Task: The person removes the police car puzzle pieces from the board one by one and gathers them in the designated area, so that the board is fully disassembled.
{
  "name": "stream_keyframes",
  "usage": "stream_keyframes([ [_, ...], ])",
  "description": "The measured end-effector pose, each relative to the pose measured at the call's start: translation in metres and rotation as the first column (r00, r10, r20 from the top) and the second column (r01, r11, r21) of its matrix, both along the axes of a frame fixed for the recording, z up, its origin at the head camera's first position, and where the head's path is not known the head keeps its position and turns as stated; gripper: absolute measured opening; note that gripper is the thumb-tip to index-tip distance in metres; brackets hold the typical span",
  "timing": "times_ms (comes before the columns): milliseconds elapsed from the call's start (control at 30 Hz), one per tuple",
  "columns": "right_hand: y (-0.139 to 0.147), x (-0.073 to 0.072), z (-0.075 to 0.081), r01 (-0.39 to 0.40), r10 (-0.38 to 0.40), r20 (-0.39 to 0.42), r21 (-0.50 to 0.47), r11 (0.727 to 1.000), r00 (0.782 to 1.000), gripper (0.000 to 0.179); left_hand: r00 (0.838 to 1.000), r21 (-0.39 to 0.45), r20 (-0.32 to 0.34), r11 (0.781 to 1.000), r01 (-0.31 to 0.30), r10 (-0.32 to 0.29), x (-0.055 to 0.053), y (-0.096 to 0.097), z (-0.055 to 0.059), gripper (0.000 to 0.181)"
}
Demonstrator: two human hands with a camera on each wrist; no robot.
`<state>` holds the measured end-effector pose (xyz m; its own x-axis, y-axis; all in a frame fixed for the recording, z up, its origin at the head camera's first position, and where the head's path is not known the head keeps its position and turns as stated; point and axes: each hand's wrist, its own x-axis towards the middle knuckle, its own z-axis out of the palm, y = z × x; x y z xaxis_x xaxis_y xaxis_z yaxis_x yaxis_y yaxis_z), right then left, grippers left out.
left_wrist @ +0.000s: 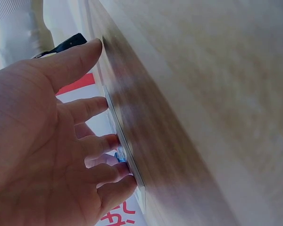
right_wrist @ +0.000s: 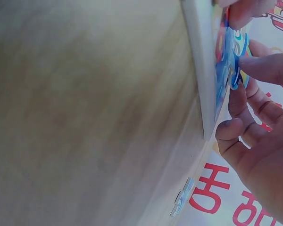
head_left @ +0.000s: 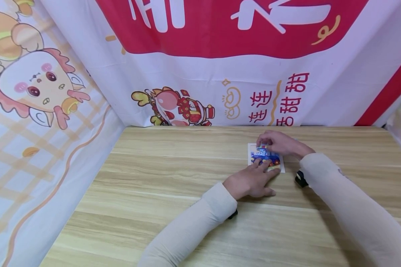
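Note:
A small white-bordered jigsaw puzzle board (head_left: 283, 167) with a blue cartoon vehicle on it lies flat on the wooden table. My left hand (head_left: 254, 180) rests its fingertips on the board's near part, fingers spread, thumb off to the side on the table. Over the far right part of the board is my right hand (head_left: 280, 142). In the right wrist view, its thumb and a finger pinch a blue puzzle piece (right_wrist: 235, 77), which is tilted up from the board's surface. The right hand hides part of the picture in the head view.
Another small flat piece (right_wrist: 183, 197) lies on the table beyond the board in the right wrist view. Printed cloth (head_left: 200, 89) hangs along the back edge and the left side of the wooden table (head_left: 160, 178).

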<state>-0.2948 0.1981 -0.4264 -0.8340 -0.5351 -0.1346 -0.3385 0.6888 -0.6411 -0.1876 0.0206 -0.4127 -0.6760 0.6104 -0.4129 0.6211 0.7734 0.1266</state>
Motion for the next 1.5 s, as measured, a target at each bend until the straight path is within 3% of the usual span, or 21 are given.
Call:
stream_keyframes([
  [300, -0.001, 0.002, 0.002, 0.009, -0.009, -0.015, -0.02, 1.0, 1.0, 0.035, 1.0, -0.008, -0.016, 1.0, 0.007, -0.007, 0.001, 0.0, 0.001, 0.073],
  [733, 0.003, 0.003, 0.004, 0.043, -0.04, 0.055, -0.06, 0.997, 0.998, 0.032, 1.0, 0.0, -0.005, 1.0, -0.001, 0.001, 0.0, 0.001, 0.0, 0.073],
  [1033, 0.007, 0.002, 0.005, 0.053, -0.048, 0.06, -0.079, 0.995, 0.997, 0.035, 1.0, 0.0, 0.0, 1.0, -0.003, 0.003, 0.0, 0.001, 0.001, 0.073],
  [1500, 0.03, -0.002, 0.012, 0.1, -0.1, 0.004, -0.1, 0.99, 0.995, 0.034, 1.0, -0.007, 0.006, 1.0, -0.012, 0.012, 0.0, 0.001, 0.0, 0.074],
])
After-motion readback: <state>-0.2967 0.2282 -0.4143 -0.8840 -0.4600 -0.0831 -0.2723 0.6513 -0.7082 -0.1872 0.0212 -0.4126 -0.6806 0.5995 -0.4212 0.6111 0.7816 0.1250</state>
